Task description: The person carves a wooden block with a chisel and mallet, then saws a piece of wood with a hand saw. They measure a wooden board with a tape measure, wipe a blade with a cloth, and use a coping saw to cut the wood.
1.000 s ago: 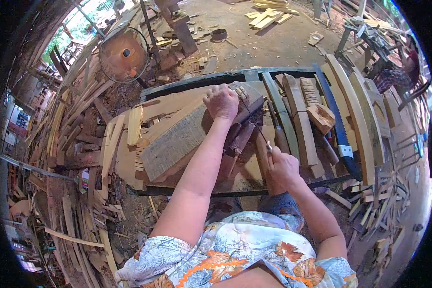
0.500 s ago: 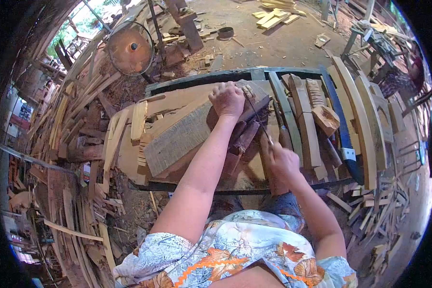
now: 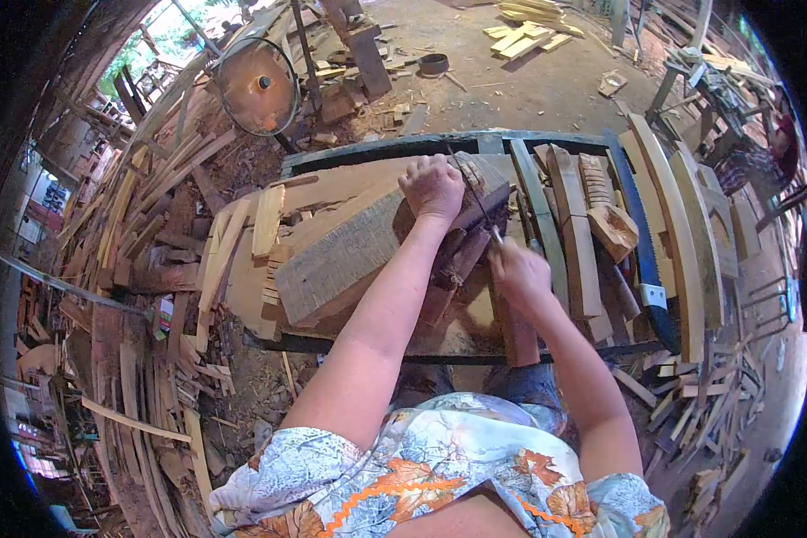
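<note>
Across the middle of the workspace, a long bench (image 3: 386,145), loaded from left end to right. Slanting from near its left end to the middle of its far edge, a thick block (image 3: 341,260), broad face up, probably angled to bring its far end within reach of both hands. Toward the bench's right end, two long rails (image 3: 677,242) and a beam (image 3: 574,242), roughly parallel, apparently laid aside out of the way. Between rails and beam, a saw (image 3: 632,211), blade toward the far edge, handle near the near right corner, handy for picking up. On the block's far end, the left hand (image 3: 432,188), knuckles up, fingers curled, seemingly steadying the wood; fingertips hidden, so gripping or only pressing, impossible to tell. Right of the block, the right hand (image 3: 520,272), closed around a tool handle. Between beam and saw, a hollowed piece (image 3: 612,231). Slimmest of all, the tool (image 3: 482,212), dark and slanted over the block's end just beside the left hand; file or narrow saw, too fine to tell.
</note>
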### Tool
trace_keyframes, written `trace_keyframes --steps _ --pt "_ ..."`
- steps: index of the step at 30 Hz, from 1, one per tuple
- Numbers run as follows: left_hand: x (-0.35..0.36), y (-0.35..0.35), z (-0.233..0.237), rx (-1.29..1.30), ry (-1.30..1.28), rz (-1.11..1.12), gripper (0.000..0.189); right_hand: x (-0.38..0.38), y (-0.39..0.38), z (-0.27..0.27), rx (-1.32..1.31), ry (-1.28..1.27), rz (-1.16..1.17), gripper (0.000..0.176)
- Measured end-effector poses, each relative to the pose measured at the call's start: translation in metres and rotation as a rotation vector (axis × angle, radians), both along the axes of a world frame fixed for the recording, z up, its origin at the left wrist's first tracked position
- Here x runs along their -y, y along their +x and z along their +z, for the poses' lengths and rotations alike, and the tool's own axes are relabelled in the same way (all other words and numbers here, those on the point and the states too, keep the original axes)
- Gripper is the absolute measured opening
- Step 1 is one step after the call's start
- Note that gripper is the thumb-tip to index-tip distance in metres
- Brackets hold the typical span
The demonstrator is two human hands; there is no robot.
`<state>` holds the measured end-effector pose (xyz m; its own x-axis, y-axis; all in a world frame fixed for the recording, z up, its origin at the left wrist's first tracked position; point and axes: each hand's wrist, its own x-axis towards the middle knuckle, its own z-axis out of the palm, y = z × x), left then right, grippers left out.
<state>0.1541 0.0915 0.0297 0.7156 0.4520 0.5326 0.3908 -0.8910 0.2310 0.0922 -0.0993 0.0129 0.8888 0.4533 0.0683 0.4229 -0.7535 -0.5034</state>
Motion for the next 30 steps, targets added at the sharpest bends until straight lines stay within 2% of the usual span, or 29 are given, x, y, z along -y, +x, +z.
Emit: trace_keyframes --steps 3,6,10,14,20,22,24,26,30 --pt "-0.001 0.001 0.0 0.046 -0.008 -0.025 0.016 0.045 -0.048 0.005 -0.042 -0.044 -0.005 0.021" --pt "0.0 0.0 -0.001 0.044 -0.014 -0.037 0.016 0.042 -0.038 0.001 0.008 -0.067 -0.005 0.019" --pt "0.001 -0.001 0.002 0.03 -0.006 -0.026 0.016 -0.024 0.032 0.011 -0.037 -0.012 0.0 0.027" --pt "-0.001 0.0 0.002 0.009 -0.024 -0.026 0.016 -0.039 0.037 0.014 -0.02 0.029 -0.033 0.029" --pt "-0.001 0.001 -0.002 0.061 0.002 -0.03 0.014 0.04 -0.049 0.0 0.008 -0.008 -0.023 0.019" --pt "-0.002 0.002 -0.002 0.065 0.004 -0.03 0.014 0.049 -0.056 -0.002 -0.009 -0.037 -0.025 0.018" --pt "0.0 0.0 -0.002 0.067 0.012 -0.035 0.014 0.041 -0.049 0.003 0.035 -0.023 -0.021 0.018" --pt "-0.002 0.0 0.0 -0.012 -0.002 -0.024 0.015 0.013 -0.013 0.01 -0.01 -0.004 -0.021 0.022" --pt "-0.001 0.0 0.003 -0.007 -0.015 -0.022 0.015 -0.039 0.039 0.015 -0.026 0.048 0.007 0.026"
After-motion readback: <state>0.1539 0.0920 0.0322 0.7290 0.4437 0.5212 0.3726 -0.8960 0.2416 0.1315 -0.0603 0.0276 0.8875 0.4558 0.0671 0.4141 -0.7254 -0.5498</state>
